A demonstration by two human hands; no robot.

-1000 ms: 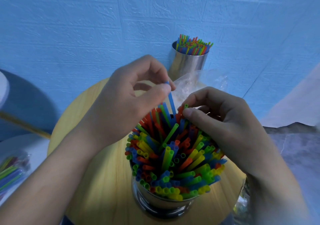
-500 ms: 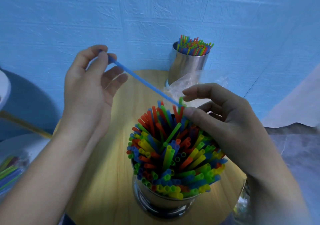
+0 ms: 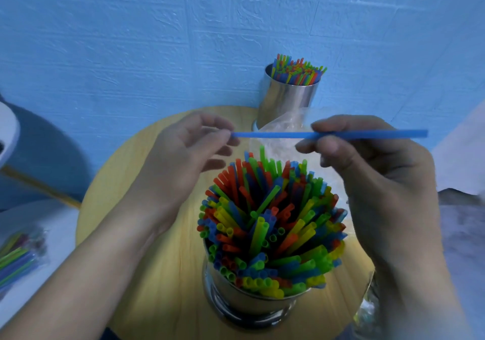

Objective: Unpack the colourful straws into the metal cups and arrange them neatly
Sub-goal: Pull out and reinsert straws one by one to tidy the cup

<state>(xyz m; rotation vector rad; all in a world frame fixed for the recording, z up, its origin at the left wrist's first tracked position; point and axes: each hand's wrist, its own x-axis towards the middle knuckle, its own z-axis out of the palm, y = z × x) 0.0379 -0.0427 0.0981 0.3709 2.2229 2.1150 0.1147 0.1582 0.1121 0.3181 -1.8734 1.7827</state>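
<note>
Behind everything, a blue textured brick-pattern wall point(image 3: 131, 38) filled the upper frame and met the far edge of a round light-wood table point(image 3: 147, 261). Bare wood lay open left of centre, under the left forearm. A wide shiny metal cup point(image 3: 244, 305) stood close to the table's near edge. It was packed with colourful plastic straws point(image 3: 270, 221) in red, green, yellow and blue, fanning out over the rim on all sides.

The left hand point(image 3: 183, 153) hung above the table left of the fan, fingers loosely curled, thumb and fingertips pinching the left end of the straw. The right hand point(image 3: 367, 171) was above the fan's right side, thumb and forefinger pinching the same straw near its middle.

A second tall metal cup point(image 3: 286, 101) sat at the far edge against the wall, its own bundle of straws point(image 3: 296, 73) upright and tight inside. A crumpled clear plastic bag point(image 3: 286, 122) lay between the two cups, touching the far one. A sealed packet of straws point(image 3: 18, 258) rested on a white surface point(image 3: 57, 224) at far left, well apart from the table.

The single long blue straw point(image 3: 275, 135) was held level across both hands. It cleared the tallest tips below by a gap, and its right end jutted free past the right hand.
</note>
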